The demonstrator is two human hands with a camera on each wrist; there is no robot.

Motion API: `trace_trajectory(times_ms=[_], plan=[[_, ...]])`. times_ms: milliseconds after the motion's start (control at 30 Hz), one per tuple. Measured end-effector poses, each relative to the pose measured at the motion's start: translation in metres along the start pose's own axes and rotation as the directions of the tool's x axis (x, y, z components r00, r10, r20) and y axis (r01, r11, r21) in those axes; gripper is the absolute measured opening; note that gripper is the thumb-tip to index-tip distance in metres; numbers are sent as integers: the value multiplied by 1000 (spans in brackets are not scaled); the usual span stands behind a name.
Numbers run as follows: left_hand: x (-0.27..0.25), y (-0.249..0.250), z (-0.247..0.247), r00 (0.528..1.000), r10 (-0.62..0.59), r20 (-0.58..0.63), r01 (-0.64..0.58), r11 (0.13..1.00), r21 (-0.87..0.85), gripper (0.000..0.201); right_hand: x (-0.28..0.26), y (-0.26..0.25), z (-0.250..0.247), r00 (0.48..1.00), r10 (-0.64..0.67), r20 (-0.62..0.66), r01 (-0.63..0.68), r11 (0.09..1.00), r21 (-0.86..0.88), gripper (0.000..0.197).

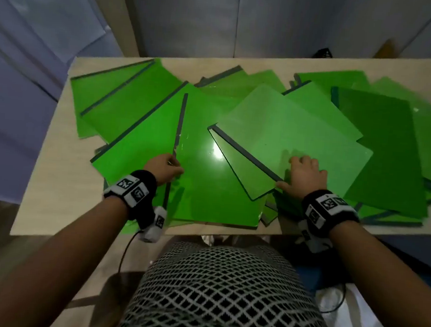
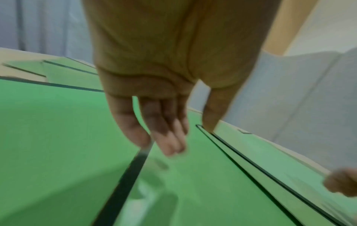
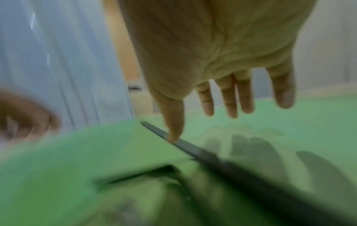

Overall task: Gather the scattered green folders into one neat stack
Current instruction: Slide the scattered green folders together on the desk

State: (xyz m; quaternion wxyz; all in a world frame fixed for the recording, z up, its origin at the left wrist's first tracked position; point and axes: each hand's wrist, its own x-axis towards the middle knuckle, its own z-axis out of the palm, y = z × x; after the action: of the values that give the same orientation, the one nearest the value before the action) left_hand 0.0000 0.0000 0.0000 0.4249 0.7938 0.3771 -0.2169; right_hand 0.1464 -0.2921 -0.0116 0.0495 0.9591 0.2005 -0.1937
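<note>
- Green folders lie fanned and overlapping across most of the table, from its far left corner to its right side, each with a dark spine bar along one edge.
- The table is pale wood; its bare top shows along the left side and the near edge.
- A large bright folder lies in the middle near the front edge, its dark spine running away from the person.
- A paler folder lies tilted on top of it to the right, with its own spine bar slanting toward the near right.
- The right hand rests flat on the paler folder, fingers straight and spread, thumb touching the near end of that spine bar; in the right wrist view the fingers are apart and hold nothing.
- The left hand sits at the near part of the bright folder's spine; in the left wrist view its fingers hang loosely extended over the bar, not clamped round it.
</note>
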Motion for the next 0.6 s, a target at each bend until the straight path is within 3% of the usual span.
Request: trace_trajectory(times_ms=[67,100,200,267,333,433,533,600], plan=[[13,2,-1,967,-75,-245,79,997,6,53,7,4,-1,991,112,78,-107,991,-76,95],[18,1,1,953,-134,-273,140,990,2,63,11,6,1,983,133,124,-126,990,-60,101],[23,4,16,939,-156,-307,223,955,195,75,17,4,-5,976,94,196,-94,996,-10,89],[25,8,26,937,-29,-349,160,923,350,69,15,-1,-10,980,26,196,-15,998,-56,73],[31,23,32,943,125,-309,33,888,459,65,11,-6,-8,979,-37,199,61,992,-115,65],[47,54,37,943,297,-153,-161,806,570,63,4,-14,-2,974,-115,197,162,957,-239,57],[68,90,35,932,340,-124,-219,802,556,67,5,-11,-11,966,-162,200,211,944,-256,57],[84,109,30,949,283,-137,-178,843,508,73,6,-6,-23,962,-186,200,236,935,-266,57]])
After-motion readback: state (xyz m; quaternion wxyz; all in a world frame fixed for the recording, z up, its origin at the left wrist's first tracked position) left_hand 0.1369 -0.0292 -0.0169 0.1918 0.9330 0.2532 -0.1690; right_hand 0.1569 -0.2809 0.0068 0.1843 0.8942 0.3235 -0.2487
